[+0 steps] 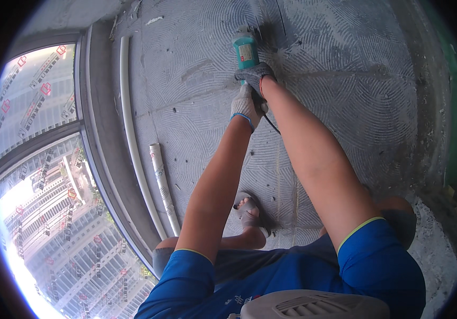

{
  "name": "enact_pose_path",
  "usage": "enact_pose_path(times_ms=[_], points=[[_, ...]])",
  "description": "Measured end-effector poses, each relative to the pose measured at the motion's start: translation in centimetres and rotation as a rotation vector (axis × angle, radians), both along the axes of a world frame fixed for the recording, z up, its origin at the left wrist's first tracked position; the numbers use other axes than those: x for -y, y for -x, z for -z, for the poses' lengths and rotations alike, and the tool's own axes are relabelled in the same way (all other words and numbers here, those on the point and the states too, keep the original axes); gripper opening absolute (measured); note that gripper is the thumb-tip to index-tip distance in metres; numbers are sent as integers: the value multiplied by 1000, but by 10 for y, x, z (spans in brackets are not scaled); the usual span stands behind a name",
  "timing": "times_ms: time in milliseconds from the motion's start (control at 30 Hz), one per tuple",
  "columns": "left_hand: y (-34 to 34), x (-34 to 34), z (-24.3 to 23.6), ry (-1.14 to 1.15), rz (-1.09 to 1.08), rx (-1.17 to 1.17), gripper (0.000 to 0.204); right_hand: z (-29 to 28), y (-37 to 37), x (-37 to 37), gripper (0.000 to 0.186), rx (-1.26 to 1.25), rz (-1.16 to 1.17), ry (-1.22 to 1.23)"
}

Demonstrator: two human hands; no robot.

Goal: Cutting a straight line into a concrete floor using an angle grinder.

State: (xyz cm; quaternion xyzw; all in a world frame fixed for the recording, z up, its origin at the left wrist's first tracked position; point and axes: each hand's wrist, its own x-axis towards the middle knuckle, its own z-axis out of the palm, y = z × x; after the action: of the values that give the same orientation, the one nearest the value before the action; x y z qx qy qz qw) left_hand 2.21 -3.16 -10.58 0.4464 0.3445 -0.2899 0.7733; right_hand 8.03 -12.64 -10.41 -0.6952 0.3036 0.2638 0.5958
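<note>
Teal casing identifies the angle grinder (245, 48), the reference for all positions below. Its head faces away from the wearer, at the grooved grey floor (345, 40) — contact cannot be confirmed. The right hand (255, 74), dark-gloved, is closed around the grinder's body; the left hand (244, 103), pale-gloved, is closed around its rear end, nearer the wearer. The step in hand appears to be guiding the grinder over the floor. The next move probably calls for a firm two-handed grip, with the cord (272, 125), trailing behind the grinder, clear of its head.

Markings: the grinder's pale label (246, 52) is too small to read. Left of the grinder, the window (40, 98) carries repeated red logos and dark characters — below the grinder, white lettering marks the blue shirt (287, 276).
</note>
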Motion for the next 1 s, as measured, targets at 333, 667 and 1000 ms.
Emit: enact_pose_path(times_ms=[333, 667, 1000], points=[[12, 6, -7, -61, -56, -15, 34, 15, 11, -3, 51, 9, 22, -11], [22, 4, -7, -72, -53, -27, 31, 14, 20, -2, 58, 12, -8, -28], [33, -4, -8, -91, -1, -44, 29, 12, 32, -7, 57, 1, 6, -38]])
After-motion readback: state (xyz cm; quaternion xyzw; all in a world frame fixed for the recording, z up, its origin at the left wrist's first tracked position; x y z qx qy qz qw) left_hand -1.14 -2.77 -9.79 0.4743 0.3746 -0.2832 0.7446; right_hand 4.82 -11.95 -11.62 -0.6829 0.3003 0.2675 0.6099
